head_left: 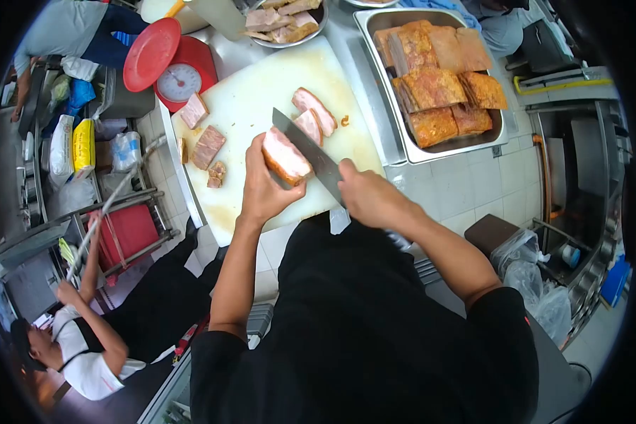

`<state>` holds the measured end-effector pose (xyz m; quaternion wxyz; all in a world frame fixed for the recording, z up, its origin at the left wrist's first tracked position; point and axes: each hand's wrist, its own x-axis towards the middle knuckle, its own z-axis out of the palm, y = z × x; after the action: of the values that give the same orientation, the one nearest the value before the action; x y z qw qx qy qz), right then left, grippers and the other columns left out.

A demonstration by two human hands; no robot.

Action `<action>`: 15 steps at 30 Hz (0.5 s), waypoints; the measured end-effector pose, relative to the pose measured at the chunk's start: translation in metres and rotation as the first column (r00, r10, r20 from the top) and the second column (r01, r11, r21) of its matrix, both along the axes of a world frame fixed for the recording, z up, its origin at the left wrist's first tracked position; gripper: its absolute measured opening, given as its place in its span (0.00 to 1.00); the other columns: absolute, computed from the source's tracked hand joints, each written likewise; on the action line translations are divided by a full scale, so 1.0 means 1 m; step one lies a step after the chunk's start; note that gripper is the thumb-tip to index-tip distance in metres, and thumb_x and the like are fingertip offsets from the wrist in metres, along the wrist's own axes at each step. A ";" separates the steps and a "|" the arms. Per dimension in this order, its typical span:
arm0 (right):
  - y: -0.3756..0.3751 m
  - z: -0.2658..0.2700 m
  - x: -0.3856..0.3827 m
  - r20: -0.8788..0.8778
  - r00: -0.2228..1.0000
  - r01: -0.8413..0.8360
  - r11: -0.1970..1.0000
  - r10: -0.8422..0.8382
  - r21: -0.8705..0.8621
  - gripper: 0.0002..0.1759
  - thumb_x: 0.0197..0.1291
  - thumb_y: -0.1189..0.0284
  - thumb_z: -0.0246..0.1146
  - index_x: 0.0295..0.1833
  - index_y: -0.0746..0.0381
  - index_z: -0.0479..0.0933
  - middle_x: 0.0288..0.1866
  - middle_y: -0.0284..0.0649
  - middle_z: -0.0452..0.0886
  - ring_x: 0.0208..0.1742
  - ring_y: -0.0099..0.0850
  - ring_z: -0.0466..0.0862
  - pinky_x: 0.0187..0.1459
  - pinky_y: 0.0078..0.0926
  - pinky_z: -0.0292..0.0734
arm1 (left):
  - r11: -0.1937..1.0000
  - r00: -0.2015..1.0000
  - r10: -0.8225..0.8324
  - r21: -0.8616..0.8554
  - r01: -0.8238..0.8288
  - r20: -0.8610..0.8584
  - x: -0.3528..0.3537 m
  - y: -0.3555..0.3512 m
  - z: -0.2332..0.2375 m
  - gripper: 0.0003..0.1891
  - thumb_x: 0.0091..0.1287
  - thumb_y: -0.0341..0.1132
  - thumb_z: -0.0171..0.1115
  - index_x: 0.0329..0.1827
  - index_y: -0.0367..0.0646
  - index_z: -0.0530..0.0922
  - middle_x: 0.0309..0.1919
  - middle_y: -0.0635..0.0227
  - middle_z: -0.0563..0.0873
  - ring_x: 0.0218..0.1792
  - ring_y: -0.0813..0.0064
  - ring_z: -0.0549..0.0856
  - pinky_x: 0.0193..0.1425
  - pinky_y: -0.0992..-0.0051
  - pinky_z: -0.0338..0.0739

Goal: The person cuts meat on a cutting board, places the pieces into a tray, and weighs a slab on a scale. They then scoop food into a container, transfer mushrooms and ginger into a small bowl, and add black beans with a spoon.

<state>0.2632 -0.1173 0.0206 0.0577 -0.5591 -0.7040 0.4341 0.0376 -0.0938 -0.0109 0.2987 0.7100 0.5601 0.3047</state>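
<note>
My left hand [265,187] is closed around a thick piece of pork belly [285,154] with a browned rind, at the near part of the white cutting board [251,92]. In my right hand [373,196] is the handle of a wide knife [318,161]. Its blade lies along the right side of that piece. Just past the blade are two cut slices of pork belly [315,113]. Left of my left hand, more meat chunks [208,146] and a small scrap [217,174] lie on the board.
A metal tray [401,134] of roasted pork slabs [431,88] stands right of the board. Behind it is a metal bowl of meat pieces [283,25]. A red scale [184,74] sits at the back left. On the left, a co-worker [92,339] holds a long pole.
</note>
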 end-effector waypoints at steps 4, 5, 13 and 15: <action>0.002 0.010 0.031 -0.164 0.983 0.094 0.995 -0.088 0.028 0.12 0.70 0.66 0.52 0.48 0.64 0.64 0.23 0.51 0.78 0.20 0.48 0.80 0.24 0.42 0.72 | 0.984 0.867 0.176 -0.088 -0.153 0.465 -0.029 0.000 -0.012 0.52 0.45 0.36 0.78 0.71 0.34 0.54 0.62 0.55 0.68 0.63 0.65 0.71 0.66 0.64 0.71; 0.000 0.020 0.033 -0.167 0.984 0.075 0.997 -0.068 0.036 0.12 0.70 0.66 0.52 0.48 0.64 0.64 0.23 0.51 0.78 0.20 0.48 0.80 0.24 0.42 0.72 | 0.971 0.780 0.218 -0.212 -0.111 0.587 -0.044 0.000 -0.010 0.52 0.45 0.38 0.78 0.72 0.36 0.54 0.63 0.54 0.69 0.64 0.61 0.72 0.64 0.61 0.73; 0.000 0.030 0.014 -0.417 0.799 0.343 0.898 -0.434 -0.277 0.14 0.72 0.65 0.51 0.55 0.62 0.64 0.19 0.30 0.66 0.13 0.18 0.67 0.12 0.20 0.62 | 0.998 0.453 -0.052 0.027 0.061 0.890 -0.125 0.046 0.073 0.52 0.44 0.47 0.77 0.72 0.38 0.59 0.60 0.56 0.74 0.62 0.64 0.75 0.64 0.63 0.74; -0.001 0.036 0.007 -0.366 0.826 0.343 0.898 -0.429 -0.277 0.14 0.72 0.63 0.51 0.54 0.62 0.64 0.18 0.30 0.66 0.12 0.19 0.66 0.12 0.20 0.62 | 1.000 0.732 -0.001 0.003 -0.002 0.681 -0.149 0.088 0.104 0.52 0.40 0.45 0.77 0.70 0.36 0.62 0.57 0.55 0.76 0.58 0.66 0.78 0.61 0.70 0.74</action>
<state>0.2700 -0.1187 0.0571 0.2374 -0.5872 -0.4997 0.5909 -0.1112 -0.0058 0.0928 0.4819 0.5496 0.4115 0.5445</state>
